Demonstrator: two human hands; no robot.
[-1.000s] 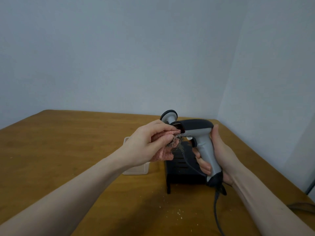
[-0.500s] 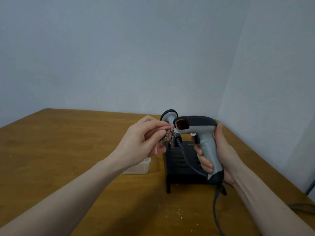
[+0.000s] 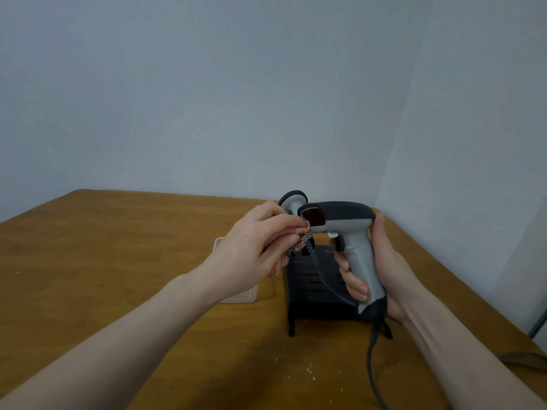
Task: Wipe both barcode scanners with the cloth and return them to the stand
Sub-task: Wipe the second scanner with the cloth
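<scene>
The right hand (image 3: pixel 381 270) grips a grey scanner (image 3: pixel 352 232) by its handle, fingers curled round the front and thumb up along the back, holding it upright above the table (image 3: pixel 118 247) with its dark head level and its red window (image 3: pixel 314 218) facing left. The left hand (image 3: pixel 251 250) pinches a small bunched cloth (image 3: pixel 305 235) between thumb and fingertips, the fingers drawn together on it, and the cloth touches the lower left edge of the scanner's head, just below the window. A second scanner (image 3: pixel 291 199) shows behind the left hand's fingertips, only its rounded head visible; whether it sits in the stand cannot be told. The black slotted stand (image 3: pixel 310 294) sits on the table under and behind both hands. A coiled cable (image 3: pixel 313 258) runs down across the stand, and a dark cable (image 3: pixel 373 362) hangs from the base of the held scanner toward the near edge. A pale tray (image 3: pixel 239 297) lies on the table just left of the stand, mostly hidden by the left wrist. Light crumbs (image 3: pixel 309 372) dot the wood near the front.
</scene>
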